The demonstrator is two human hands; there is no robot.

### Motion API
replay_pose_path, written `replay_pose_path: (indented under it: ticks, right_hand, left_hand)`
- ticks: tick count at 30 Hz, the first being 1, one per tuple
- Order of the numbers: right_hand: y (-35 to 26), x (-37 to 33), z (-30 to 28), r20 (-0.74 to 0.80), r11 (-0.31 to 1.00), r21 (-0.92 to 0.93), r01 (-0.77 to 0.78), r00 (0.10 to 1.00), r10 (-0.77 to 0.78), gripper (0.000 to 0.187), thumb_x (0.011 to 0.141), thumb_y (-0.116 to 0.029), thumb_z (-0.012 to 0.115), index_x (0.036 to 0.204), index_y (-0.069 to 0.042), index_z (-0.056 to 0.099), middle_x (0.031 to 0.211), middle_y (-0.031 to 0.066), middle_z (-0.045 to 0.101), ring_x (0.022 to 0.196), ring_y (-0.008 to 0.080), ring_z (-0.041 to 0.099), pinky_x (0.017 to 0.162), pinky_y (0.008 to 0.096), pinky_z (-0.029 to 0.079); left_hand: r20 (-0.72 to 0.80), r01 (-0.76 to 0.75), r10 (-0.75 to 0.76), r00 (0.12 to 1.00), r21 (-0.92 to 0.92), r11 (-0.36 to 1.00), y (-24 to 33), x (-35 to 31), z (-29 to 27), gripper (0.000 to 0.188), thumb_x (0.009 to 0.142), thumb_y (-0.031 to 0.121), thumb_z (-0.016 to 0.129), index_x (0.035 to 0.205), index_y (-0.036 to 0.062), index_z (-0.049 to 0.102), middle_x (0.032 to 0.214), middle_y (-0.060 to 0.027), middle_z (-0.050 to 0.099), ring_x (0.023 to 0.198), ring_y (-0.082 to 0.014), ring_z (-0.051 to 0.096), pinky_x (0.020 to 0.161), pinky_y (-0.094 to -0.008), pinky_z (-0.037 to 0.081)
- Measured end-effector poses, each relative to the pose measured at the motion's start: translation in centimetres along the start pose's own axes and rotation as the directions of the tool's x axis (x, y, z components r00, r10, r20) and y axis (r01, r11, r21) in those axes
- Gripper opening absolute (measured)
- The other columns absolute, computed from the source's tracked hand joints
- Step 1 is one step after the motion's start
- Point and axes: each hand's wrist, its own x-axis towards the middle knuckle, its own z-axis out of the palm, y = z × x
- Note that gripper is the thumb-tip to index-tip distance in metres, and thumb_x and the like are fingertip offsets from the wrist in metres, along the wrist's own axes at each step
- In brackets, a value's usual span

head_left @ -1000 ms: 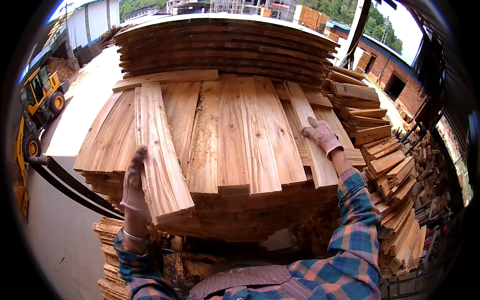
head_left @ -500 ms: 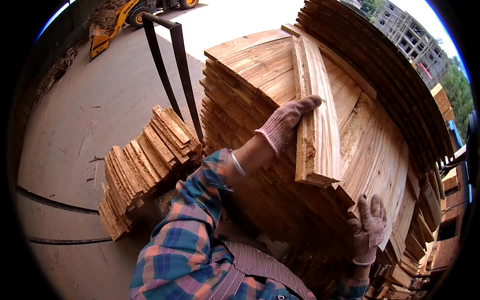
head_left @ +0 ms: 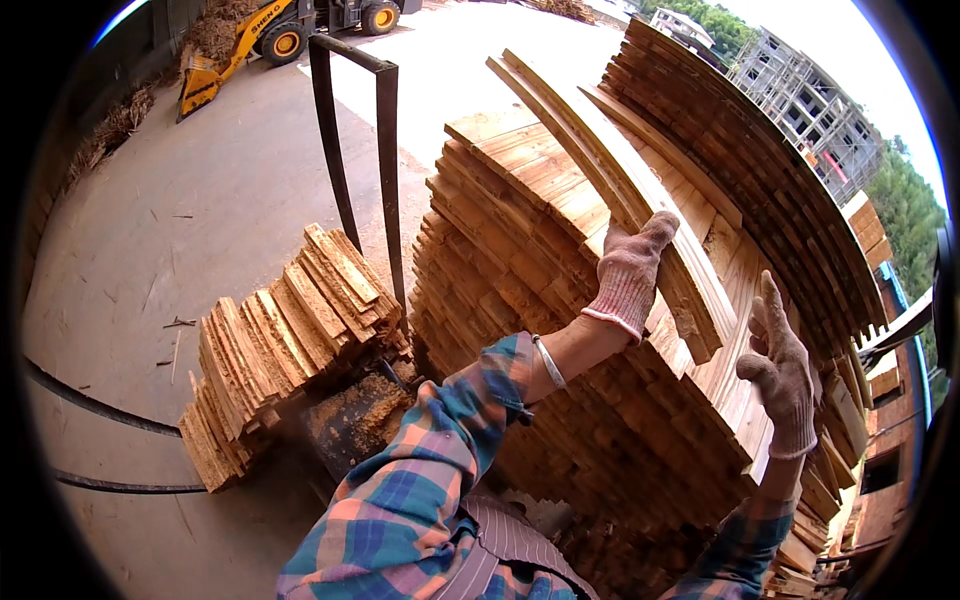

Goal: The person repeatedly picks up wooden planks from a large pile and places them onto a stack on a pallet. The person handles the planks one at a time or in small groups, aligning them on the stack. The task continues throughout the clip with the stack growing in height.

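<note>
- Left hand [head_left: 635, 265]: gloved, wrapped around the left long edge of the board [head_left: 610, 150], thumb on top; grip sits nearer the near end than the far one.
- Board: above the top of the pile [head_left: 520, 310], slanting away to the upper left; far end reaches past the pile's edge in this view. Cannot tell whether a second piece lies under it.
- Handling, judged: one-sided grip leaves a long far part unsupported, so it may dip or twist; a firm wrist and slow turning should help. Rough edge could snag the glove.
- Right hand [head_left: 780, 365]: gloved, fingers extended and apart, holding nothing; just beside the near end, not touching the board. Well placed, in my judgement, to steady that end.
- Surroundings: yellow loader [head_left: 235, 50] at upper left, well apart, on the yard floor [head_left: 120, 260].
- Stack of rough strips [head_left: 290, 315] beside the machine part [head_left: 355, 415], which carries sawdust.
- Dark metal frame [head_left: 388, 150] stands upright left of the pile; likely the main obstacle to a leftward swing.
- Back stack [head_left: 740, 140] rises behind the pile, limiting room on that side.
</note>
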Motion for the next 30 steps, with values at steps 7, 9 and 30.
replay_pose_path:
  ticks: [7,9,30]
  right_hand:
    - [-5.3,8.3,4.4,0.150,0.852,-0.515,-0.095,0.968,0.199,0.102,0.056,-0.032,0.084,0.145,-0.018,0.036,0.128,0.0192,0.051,0.112,0.0330,0.057,0.095,0.0404,0.048]
    - [-2.9,9.1,4.2,0.176,0.871,-0.490,-0.028,0.976,0.130,0.100,0.054,-0.029,0.083,0.144,-0.020,0.039,0.127,0.0185,0.052,0.111,0.0346,0.057,0.094,0.0388,0.049]
    - [9.5,-13.4,-6.5,-0.257,0.780,0.500,-0.377,0.795,0.549,0.078,0.062,0.004,0.077,0.134,-0.009,0.053,0.101,0.0078,0.066,0.082,0.0112,0.063,0.073,0.0258,0.055]
  left_hand:
    - [0.089,0.013,-0.072,0.993,0.537,0.843,5.3,-0.3,-0.6,0.045,0.092,0.029,0.062,0.120,-0.0045,0.052,0.098,-0.0172,0.065,0.077,-0.0260,0.067,0.069,-0.0347,0.059]
    - [0.114,0.637,-0.687,0.718,0.289,0.714,9.9,-1.9,-0.3,0.036,0.093,0.028,0.061,0.115,-0.0012,0.055,0.096,-0.0147,0.064,0.078,-0.0215,0.066,0.064,-0.0312,0.057]
    - [0.689,-0.913,-0.606,0.397,0.227,-0.340,7.4,5.2,-1.0,0.090,0.067,0.071,0.061,0.132,0.0095,0.049,0.126,-0.0118,0.054,0.121,-0.0294,0.047,0.108,-0.0444,0.032]
